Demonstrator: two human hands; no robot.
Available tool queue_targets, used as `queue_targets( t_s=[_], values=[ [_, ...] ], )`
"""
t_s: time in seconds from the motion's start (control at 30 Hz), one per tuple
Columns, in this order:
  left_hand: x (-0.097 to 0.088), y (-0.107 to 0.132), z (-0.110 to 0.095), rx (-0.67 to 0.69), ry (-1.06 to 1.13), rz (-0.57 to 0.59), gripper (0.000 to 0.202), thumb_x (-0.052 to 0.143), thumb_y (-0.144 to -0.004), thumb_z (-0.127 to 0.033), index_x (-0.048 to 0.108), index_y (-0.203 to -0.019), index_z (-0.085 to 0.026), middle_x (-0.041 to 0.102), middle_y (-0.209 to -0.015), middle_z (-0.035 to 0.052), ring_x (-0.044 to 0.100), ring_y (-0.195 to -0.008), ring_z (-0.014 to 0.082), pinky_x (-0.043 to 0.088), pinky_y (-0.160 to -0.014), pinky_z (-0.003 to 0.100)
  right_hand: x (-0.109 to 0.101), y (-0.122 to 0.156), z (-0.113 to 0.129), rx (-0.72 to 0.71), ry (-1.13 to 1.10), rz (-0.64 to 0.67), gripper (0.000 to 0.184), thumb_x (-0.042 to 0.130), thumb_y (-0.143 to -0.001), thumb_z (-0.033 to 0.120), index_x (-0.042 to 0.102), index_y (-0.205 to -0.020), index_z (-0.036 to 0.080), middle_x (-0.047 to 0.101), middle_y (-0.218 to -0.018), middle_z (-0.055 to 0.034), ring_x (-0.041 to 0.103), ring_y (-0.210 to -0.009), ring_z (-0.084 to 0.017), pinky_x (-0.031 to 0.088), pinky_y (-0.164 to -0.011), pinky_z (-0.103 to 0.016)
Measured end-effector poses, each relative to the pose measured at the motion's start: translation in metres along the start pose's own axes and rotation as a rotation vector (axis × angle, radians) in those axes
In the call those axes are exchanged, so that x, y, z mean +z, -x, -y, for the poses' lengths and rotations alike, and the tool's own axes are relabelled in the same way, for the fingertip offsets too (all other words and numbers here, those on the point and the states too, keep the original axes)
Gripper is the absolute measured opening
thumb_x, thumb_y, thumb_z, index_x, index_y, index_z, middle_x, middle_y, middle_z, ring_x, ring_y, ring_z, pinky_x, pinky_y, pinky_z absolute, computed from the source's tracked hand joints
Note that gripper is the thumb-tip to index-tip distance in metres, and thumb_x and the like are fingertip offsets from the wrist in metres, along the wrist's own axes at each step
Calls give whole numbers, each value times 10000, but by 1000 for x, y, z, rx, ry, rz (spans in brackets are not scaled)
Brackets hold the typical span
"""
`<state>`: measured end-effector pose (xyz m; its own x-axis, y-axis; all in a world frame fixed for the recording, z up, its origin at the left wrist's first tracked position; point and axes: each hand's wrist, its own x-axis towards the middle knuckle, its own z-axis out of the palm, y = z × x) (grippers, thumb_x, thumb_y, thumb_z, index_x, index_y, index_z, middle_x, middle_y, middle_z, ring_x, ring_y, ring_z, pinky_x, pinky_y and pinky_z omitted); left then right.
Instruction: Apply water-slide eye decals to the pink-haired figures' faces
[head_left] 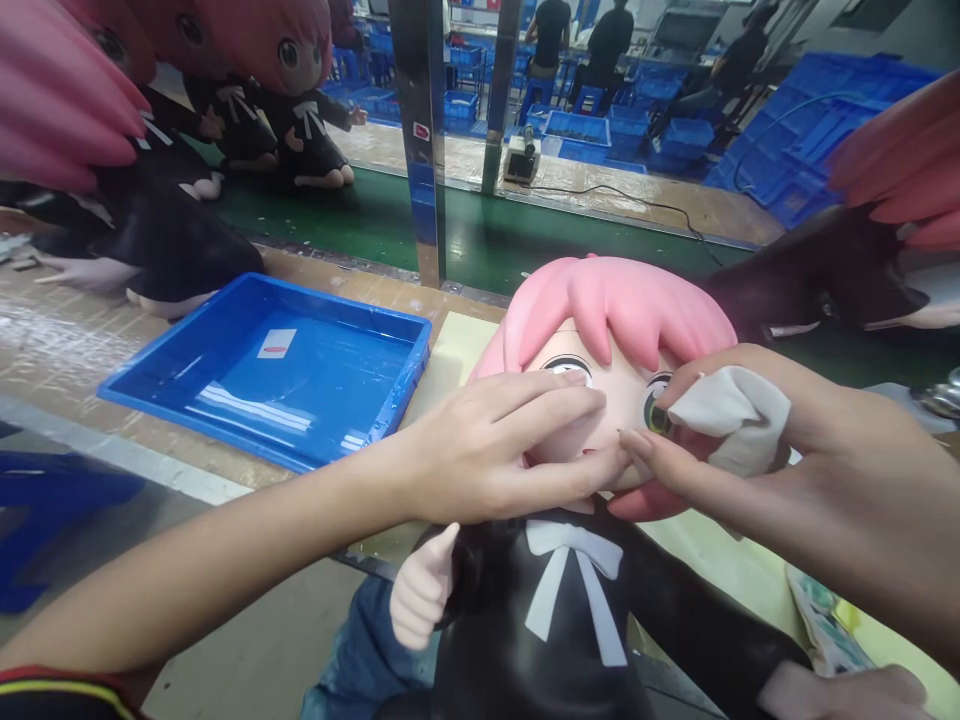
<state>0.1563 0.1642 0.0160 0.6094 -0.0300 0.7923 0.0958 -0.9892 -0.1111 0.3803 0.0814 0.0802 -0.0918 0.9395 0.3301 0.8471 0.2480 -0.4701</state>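
Observation:
A large doll with pink hair, green eyes and a black dress with a white bow leans in front of me. My left hand lies across its face, fingers stretched out over the cheek and mouth. My right hand pinches a folded white cloth against the doll's eye on the right side. The doll's small fist sticks out below my left wrist.
An empty blue tray rests on the wooden bench to the left. More identical dolls stand at the back left and one lies at the right. Behind a green conveyor belt, people work among blue crates.

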Motion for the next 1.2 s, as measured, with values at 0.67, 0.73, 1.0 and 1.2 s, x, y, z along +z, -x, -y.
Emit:
queue_targets(
  t_s=[0.67, 0.73, 1.0, 1.2],
  values=[
    [-1, -2, 1, -8, -1, 5, 196, 728, -920, -186, 698, -1109, -144, 736, -970, 122, 732, -897, 238, 620, -751, 361, 0, -11, 11, 66, 4, -29, 191, 706, -753, 458, 612, -686, 306, 613, -494, 142, 596, -376, -123, 359, -321, -195],
    [-2, -2, 2, 14, -21, 4, 220, 726, -921, -188, 693, -1134, -141, 739, -965, 117, 731, -899, 242, 618, -730, 356, 1, -11, 9, 62, 1, -15, 214, 704, -770, 465, 595, -688, 300, 623, -506, 142, 625, -409, -128, 392, -347, -189],
    [0, 0, -1, -78, 49, 16, 200, 721, -930, -203, 684, -1122, -164, 728, -963, 113, 735, -918, 243, 627, -784, 368, -1, -9, 9, 75, 4, -34, 203, 700, -775, 481, 627, -675, 320, 611, -499, 128, 563, -338, -131, 339, -313, -221],
    [0, 0, 2, -12, -8, 12, 234, 722, -924, -183, 689, -1153, -146, 741, -962, 122, 720, -868, 227, 620, -733, 364, 0, -10, 10, 124, -8, -27, 172, 699, -713, 451, 613, -637, 323, 628, -525, 128, 581, -359, -147, 356, -349, -241]
  ],
)
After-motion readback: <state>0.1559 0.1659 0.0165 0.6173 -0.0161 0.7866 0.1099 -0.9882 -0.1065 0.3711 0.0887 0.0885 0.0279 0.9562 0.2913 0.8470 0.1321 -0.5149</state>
